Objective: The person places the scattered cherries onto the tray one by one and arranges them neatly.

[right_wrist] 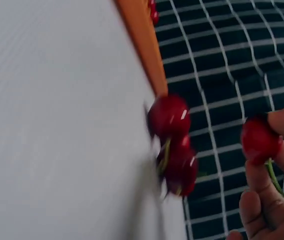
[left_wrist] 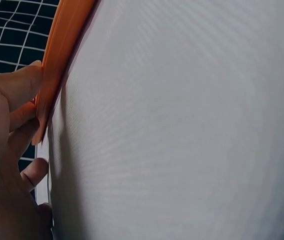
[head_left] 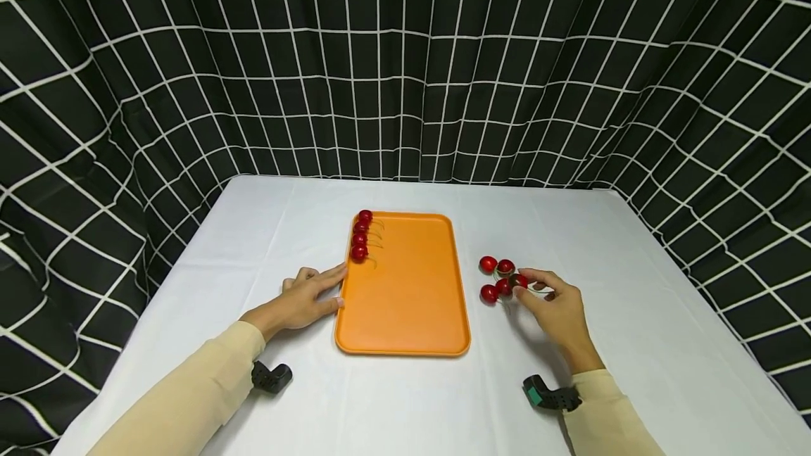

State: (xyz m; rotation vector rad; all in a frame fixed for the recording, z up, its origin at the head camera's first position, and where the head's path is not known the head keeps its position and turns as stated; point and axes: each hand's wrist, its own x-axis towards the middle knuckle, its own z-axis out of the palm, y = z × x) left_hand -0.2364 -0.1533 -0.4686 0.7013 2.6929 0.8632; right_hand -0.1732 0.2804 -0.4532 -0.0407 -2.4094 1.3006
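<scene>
My right hand (head_left: pixel 557 305) pinches a dark red cherry (right_wrist: pixel 261 140) between thumb and fingertips, its green stem (right_wrist: pixel 277 182) trailing toward the palm. In the right wrist view the cherry is raised off the white table. Several loose cherries (head_left: pixel 488 293) lie in a cluster just left of that hand. At the left edge of an orange tray (head_left: pixel 405 308), my left hand (head_left: pixel 304 301) rests with fingers extended, the fingertips and thumb touching the rim. Along the tray's upper left side several cherries (head_left: pixel 359 239) sit in a column, stems pointing right.
A white cloth (head_left: pixel 405 400) covers the table under the tray. Black curtains with a white grid (head_left: pixel 393 76) stand behind and on both sides. A black wrist camera (head_left: pixel 272 377) sits by the left sleeve, another camera (head_left: pixel 550 394) by the right sleeve.
</scene>
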